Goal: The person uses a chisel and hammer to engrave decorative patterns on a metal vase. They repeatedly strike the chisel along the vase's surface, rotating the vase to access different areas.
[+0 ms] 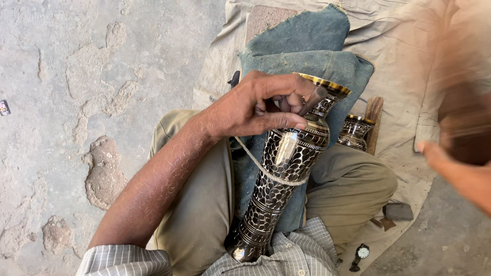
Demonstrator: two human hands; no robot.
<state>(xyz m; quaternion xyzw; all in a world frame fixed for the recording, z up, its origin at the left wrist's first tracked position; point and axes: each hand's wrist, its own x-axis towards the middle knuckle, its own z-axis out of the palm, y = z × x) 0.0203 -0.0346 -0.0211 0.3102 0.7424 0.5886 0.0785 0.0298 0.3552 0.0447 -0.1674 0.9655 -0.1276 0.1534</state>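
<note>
The left hand (255, 105) is clenched around a slim dark tool (311, 102), thumb and curled fingers pinching it so that its tip meets the neck of the tall engraved vase (284, 168). That vase, black with a silvery scale-like pattern and a gold rim, is the thing everything else sits around. It lies tilted across the person's lap, its base down by the checked shirt (286, 255) and its mouth pointing up and away; the hand rests on its upper part, just left of the neck and touching it. Far left of the vase is the cracked concrete floor (76, 102), with a small dark scrap lying at the picture's edge. Nearer, the bare forearm runs from the lower left up to the hand, over the khaki trousers (199, 214). A pale cord (266, 171) loops around the vase's body below the hand. Under and behind the vase is a folded blue-grey cloth (307, 46), spread on a beige sheet (404, 66). Just right of the vase's neck stands a second, smaller vase (355, 132) of the same pattern, beside a wooden block (374, 120). Lower right of the vase's base a wristwatch (361, 254) lies on the sheet. Far right, the right hand (460, 128) is a motion-blurred smear, well apart from the vase; I cannot tell whether it grasps anything.
</note>
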